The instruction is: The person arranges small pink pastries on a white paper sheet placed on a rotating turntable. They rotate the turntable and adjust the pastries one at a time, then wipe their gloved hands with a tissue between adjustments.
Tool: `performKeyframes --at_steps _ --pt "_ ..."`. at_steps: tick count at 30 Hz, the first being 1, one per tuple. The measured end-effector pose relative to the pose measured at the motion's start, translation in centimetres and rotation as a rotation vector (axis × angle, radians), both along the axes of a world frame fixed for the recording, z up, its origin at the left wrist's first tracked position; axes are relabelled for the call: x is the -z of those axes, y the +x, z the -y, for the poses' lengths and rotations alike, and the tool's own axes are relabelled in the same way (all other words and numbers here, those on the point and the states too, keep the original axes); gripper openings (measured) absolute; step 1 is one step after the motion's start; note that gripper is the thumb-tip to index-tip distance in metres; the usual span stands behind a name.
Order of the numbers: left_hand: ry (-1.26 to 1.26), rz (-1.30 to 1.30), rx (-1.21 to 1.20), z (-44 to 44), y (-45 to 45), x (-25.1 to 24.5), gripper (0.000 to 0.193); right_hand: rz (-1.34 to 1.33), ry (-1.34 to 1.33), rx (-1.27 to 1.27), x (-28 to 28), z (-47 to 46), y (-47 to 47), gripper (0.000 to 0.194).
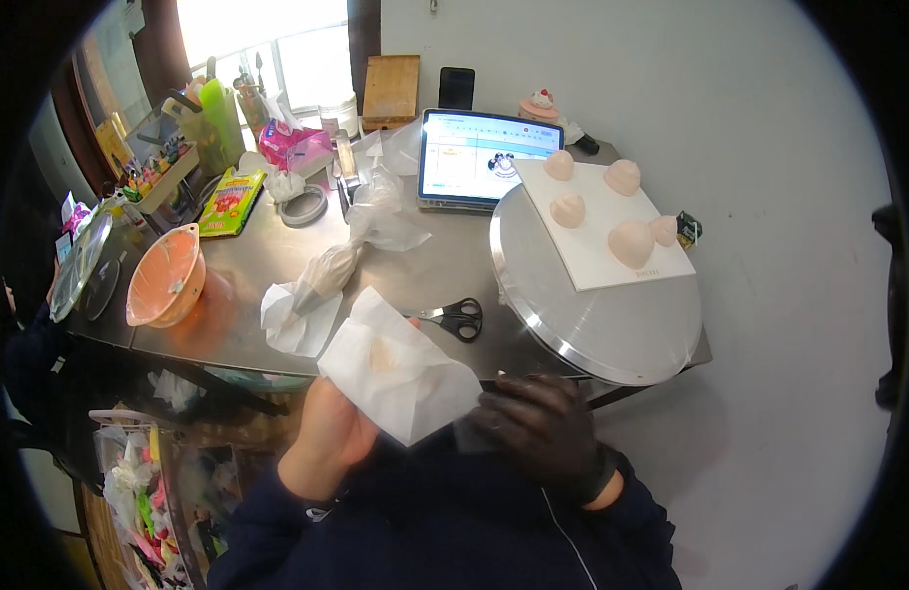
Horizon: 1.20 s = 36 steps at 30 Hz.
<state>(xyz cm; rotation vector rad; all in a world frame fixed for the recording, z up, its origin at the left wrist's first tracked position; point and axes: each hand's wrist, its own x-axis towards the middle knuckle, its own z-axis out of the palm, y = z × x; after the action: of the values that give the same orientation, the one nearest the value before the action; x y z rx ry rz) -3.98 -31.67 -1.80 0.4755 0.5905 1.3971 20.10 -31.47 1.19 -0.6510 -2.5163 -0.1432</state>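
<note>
My bare left hand (341, 424) holds a creased white paper sheet (406, 376) from below, with a faint tan smear at its middle. Close to the sheet's right corner is my right hand (539, 420) in a dark glove, fingers bent and blurred; whether it grips the corner I cannot tell. Beyond the sheet, a filled piping bag (329, 271) lies with its end on another white paper (286, 332). Black-handled scissors (460, 320) rest on the table, partly behind the sheet. To the right, a white board (595, 254) bearing several pale pink piped mounds (631, 243) sits on a round metal turntable (595, 324).
An orange bowl (167, 276) stands at the left of the metal table (240, 295). A roll of tape (304, 206), a green packet (232, 201) and a lit tablet (490, 156) are farther back. Below left is a cart (172, 494) of colourful bags. A wall (779, 258) bounds the right.
</note>
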Motion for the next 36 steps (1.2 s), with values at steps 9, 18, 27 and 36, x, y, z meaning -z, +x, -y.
performKeyframes --at_steps 9,18,27,36 --pt "0.048 -0.183 -0.242 -1.1 1.7 2.1 0.026 -0.56 -0.892 0.035 0.7 0.1 -1.1 0.019" --pt "0.628 -1.179 -0.458 -1.1 2.4 3.3 0.017 -0.66 -1.534 -0.206 2.1 -0.4 -2.2 0.02" --pt "0.795 -1.104 0.101 0.7 0.2 3.3 0.049 -0.697 -1.386 -0.317 3.2 -1.2 -1.2 0.023" --pt "0.618 -0.611 0.415 -2.9 2.1 3.3 0.086 -0.249 -0.274 0.139 -2.8 2.7 5.0 0.032"
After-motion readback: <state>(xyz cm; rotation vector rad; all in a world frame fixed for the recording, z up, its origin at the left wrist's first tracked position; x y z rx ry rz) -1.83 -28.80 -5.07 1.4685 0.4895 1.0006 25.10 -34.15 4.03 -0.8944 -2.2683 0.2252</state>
